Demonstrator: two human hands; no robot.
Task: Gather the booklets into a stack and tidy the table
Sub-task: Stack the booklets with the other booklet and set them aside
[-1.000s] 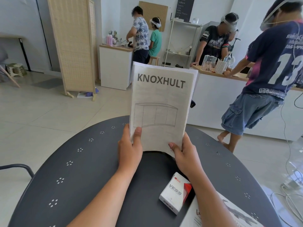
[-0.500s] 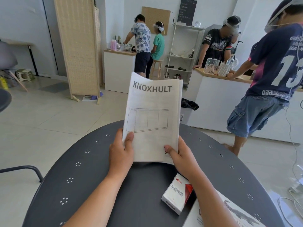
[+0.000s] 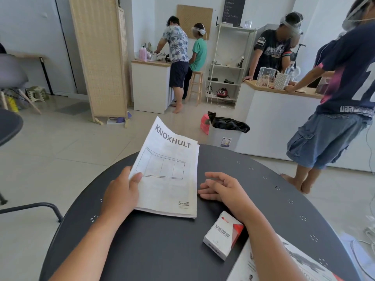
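Note:
A white booklet stack titled KNOXHULT (image 3: 168,175) lies tilted over the dark round table (image 3: 274,199), its near edge resting on the top. My left hand (image 3: 121,195) grips its left edge, thumb on the cover. My right hand (image 3: 221,189) hovers just right of the booklets, fingers loosely apart, holding nothing. A white and red VESS box (image 3: 223,236) lies near my right forearm. Another printed booklet (image 3: 288,264) sits at the table's near right, partly under my arm.
A grey bin with a black bag (image 3: 225,128) stands behind the table. A person in a dark shirt and denim shorts (image 3: 334,110) stands close at the right by a white counter (image 3: 274,114). A dark chair arm (image 3: 36,207) is at left.
The booklets came down from upright in both hands to lying tilted on the table. My right hand has let go and moved off to the right.

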